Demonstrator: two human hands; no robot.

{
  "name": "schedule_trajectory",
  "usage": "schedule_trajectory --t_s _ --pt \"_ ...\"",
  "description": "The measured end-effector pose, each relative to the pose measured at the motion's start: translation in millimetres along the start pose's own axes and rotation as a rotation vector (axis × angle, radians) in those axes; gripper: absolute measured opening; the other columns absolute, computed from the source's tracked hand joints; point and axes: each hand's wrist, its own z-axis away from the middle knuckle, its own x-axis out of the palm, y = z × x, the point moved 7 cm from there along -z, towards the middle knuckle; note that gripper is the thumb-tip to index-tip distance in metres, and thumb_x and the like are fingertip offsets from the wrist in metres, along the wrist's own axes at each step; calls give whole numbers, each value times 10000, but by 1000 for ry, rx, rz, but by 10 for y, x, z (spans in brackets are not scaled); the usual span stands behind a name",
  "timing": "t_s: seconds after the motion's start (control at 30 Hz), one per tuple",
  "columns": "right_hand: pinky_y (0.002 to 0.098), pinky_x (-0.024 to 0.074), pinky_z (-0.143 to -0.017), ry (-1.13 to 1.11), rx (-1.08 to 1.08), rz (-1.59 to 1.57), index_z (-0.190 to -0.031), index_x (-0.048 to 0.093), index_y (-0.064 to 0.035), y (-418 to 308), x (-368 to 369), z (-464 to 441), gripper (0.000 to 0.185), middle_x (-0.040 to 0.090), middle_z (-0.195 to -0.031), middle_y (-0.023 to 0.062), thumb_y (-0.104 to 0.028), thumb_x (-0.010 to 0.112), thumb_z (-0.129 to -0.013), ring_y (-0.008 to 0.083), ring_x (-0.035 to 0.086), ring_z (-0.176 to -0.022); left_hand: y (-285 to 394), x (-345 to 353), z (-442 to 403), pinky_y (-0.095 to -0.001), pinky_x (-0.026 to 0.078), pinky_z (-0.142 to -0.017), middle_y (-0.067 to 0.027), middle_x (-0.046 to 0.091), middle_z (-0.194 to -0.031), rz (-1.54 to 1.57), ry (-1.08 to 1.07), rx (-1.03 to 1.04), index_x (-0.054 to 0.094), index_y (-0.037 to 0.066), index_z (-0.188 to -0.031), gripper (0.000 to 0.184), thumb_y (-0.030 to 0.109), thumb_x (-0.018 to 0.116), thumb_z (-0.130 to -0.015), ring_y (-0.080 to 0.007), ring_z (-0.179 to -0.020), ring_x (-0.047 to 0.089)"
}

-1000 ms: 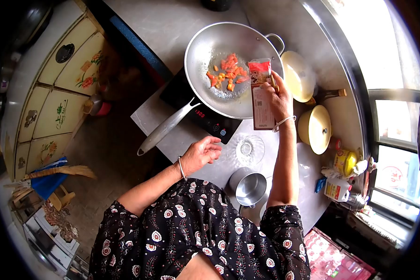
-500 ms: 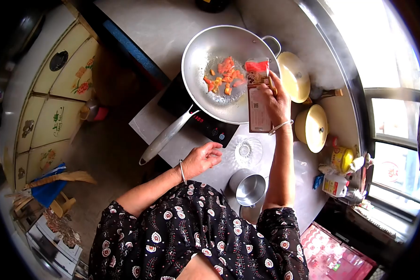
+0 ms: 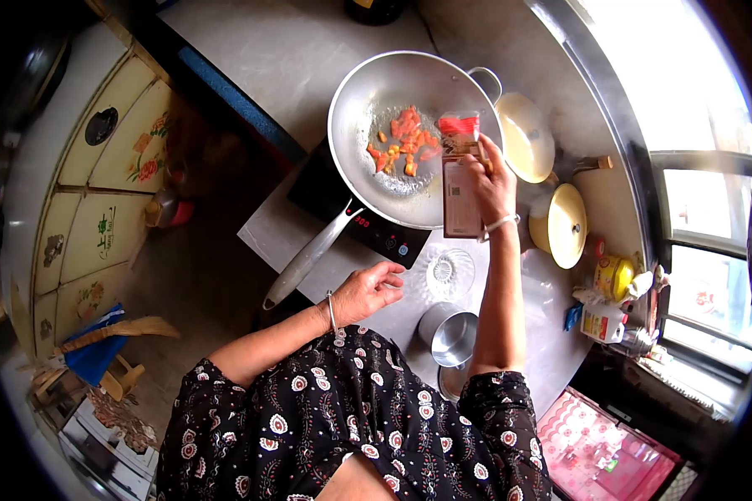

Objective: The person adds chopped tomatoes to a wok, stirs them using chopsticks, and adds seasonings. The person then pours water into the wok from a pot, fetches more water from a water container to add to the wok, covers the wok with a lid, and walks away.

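A steel wok (image 3: 363, 92) sits on a black induction cooker (image 3: 376, 238) with a lit red display. Pieces of chopped tomato (image 3: 407, 138) lie in bubbling oil at its middle. In my right hand (image 3: 495, 179), over the wok's right side, is a brown and red food packet (image 3: 464, 196), held upright with its red top over the pan. What shows between my fingers besides the packet is hard to make out. My left hand (image 3: 368, 292) hovers near the counter below the cooker, fingers loosely apart and holding nothing. The wok's long handle (image 3: 309, 259) points toward the lower left.
A glass dish (image 3: 447, 271) and a metal pot (image 3: 449, 334) stand on the counter near me. Two yellow pans, one a lidded pot (image 3: 560, 225), are at the right. Bottles and packets (image 3: 610, 284) line the window side. A broom (image 3: 125, 326) is at the left.
The view has shifted slightly. My right hand still holds the packet over the wok, and my left hand stays in about the same place. The tomato pieces look much the same.
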Motion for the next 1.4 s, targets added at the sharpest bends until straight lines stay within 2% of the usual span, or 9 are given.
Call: schedule_trajectory --t_s 0.17,0.43,0.67,0.77,0.83,1.0,1.13,1.27,1.4 --pt "318 482 -766 20 16 2 -1212 510 -117 102 41 8 407 655 -904 166 -208 549 -817 229 646 -833 51 -20 50 -262 470 -770 -130 559 -1122 -21 -20 3 408 -13 -1241 452 161 573 -857 -129 -930 554" --pt "264 465 -760 36 118 -206 -1236 478 -33 125 -95 191 436 630 -971 108 -181 581 -840 132 576 -844 320 -48 -42 -267 474 -789 -138 557 -1122 -60 -62 64 399 -5 -1251 455 145 574 -859 -135 -945 554" --pt "237 430 -783 88 49 -570 -1130 500 6 -167 -298 709 297 587 -980 44 -154 556 -886 95 522 -881 893 -24 -226 -239 512 -645 -146 519 -1147 228 -38 140 284 9 -1333 644 166 644 -823 -115 -819 552" --pt "240 416 -813 161 53 -683 -1137 468 16 -206 -360 998 305 570 -1012 54 -136 547 -885 103 512 -911 1049 87 -320 -221 501 -613 -102 554 -1068 171 -97 136 316 17 -1318 606 102 635 -810 -90 -790 555" --pt "266 411 -857 164 36 -782 -1180 418 15 -221 -432 1155 393 559 -1061 73 -168 578 -871 128 523 -961 1001 161 -375 -206 474 -577 -25 605 -863 47 -85 67 482 37 -1196 426 38 619 -793 -62 -691 554" --pt "274 412 -871 244 4 -869 -1287 350 -2 -24 -964 1371 561 531 -1116 79 -251 611 -856 155 506 -1023 1028 505 -475 -204 471 -620 -31 631 -849 -160 -58 147 558 24 -1101 333 21 631 -776 -49 -688 553" --pt "137 276 -490 453 43 -883 -1171 513 -36 385 -1493 1558 303 576 -913 -3 -157 546 -894 -10 349 -578 867 894 -664 -217 491 -679 -46 638 -860 -250 -69 166 574 36 -1081 349 -13 642 -742 -64 -725 578" --pt "169 382 -681 497 123 -853 -887 560 -30 851 -1718 1839 33 533 -841 -48 -58 552 -873 29 445 -758 567 1345 -930 -215 493 -692 -30 629 -873 -219 -169 67 573 27 -1046 305 -37 615 -751 -64 -748 580" --pt "188 416 -722 526 33 -639 -981 592 -4 1324 -2039 2093 140 572 -937 11 -23 574 -843 46 501 -794 303 1769 -1260 -235 498 -736 -38 600 -893 -207 -255 -18 551 19 -1014 272 -44 603 -755 -90 -809 580"
